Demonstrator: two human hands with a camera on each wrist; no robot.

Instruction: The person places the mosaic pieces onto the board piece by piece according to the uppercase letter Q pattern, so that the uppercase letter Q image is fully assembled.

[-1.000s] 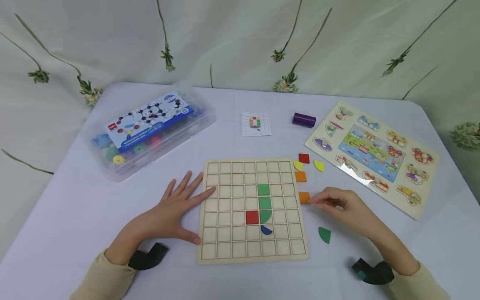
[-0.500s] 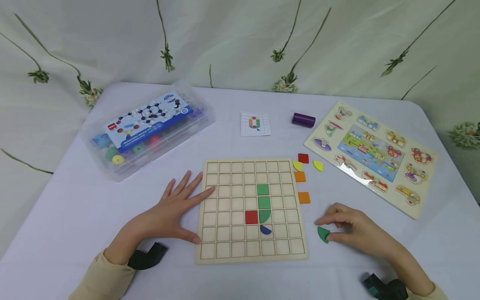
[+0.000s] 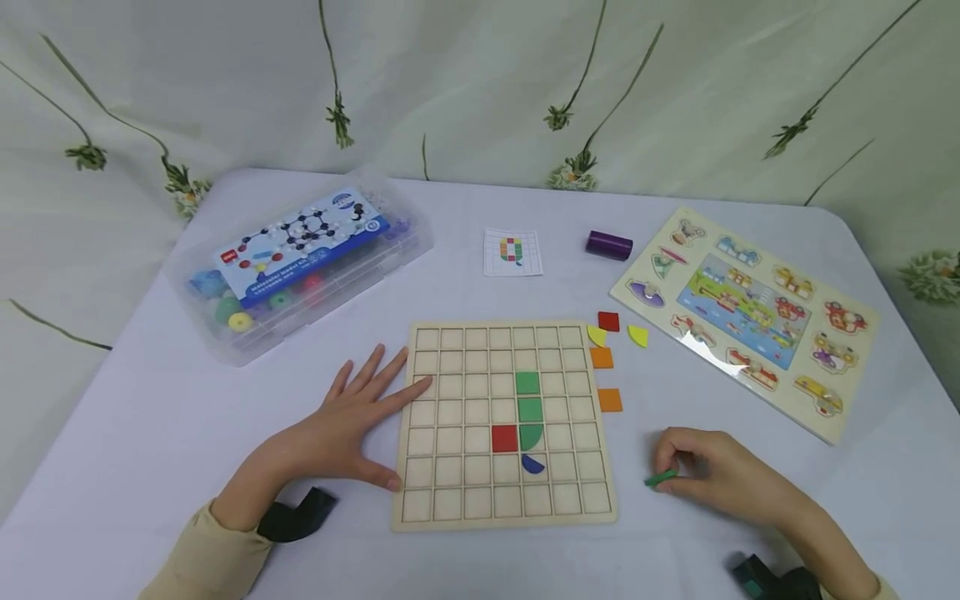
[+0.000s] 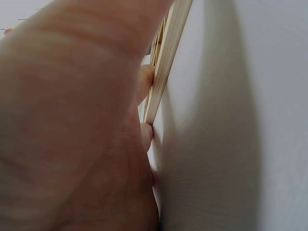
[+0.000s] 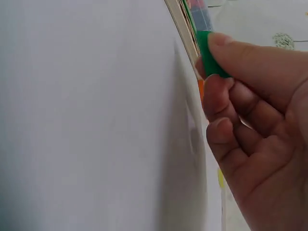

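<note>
My right hand [image 3: 716, 471] pinches a green quarter-circle tile [image 5: 210, 57] between thumb and fingers, to the right of the wooden grid board [image 3: 450, 504]; in the head view the tile is tipped nearly edge-on. My left hand [image 3: 352, 429] lies spread at the board's left side, with fingertips and thumb at its edge. On the board sit two green square tiles [image 3: 529, 409] in a column, a green quarter-circle [image 3: 530, 436] below them and a red square tile [image 3: 504, 438] to its left. Under the quarter-circle lies a blue half-round tile [image 3: 532, 464], slightly askew.
Along the board's right edge lie two orange squares [image 3: 611, 400], a red square [image 3: 608, 322] and two yellow quarter-circles [image 3: 637, 336]. Behind are a pattern card [image 3: 512, 252], a purple cylinder [image 3: 609, 245], a picture puzzle [image 3: 817, 408] and a clear plastic case [image 3: 330, 304].
My right hand has moved from the lower orange square toward me to the loose green quarter-circle, taken hold of it and tipped it up. My left hand has stayed in place.
</note>
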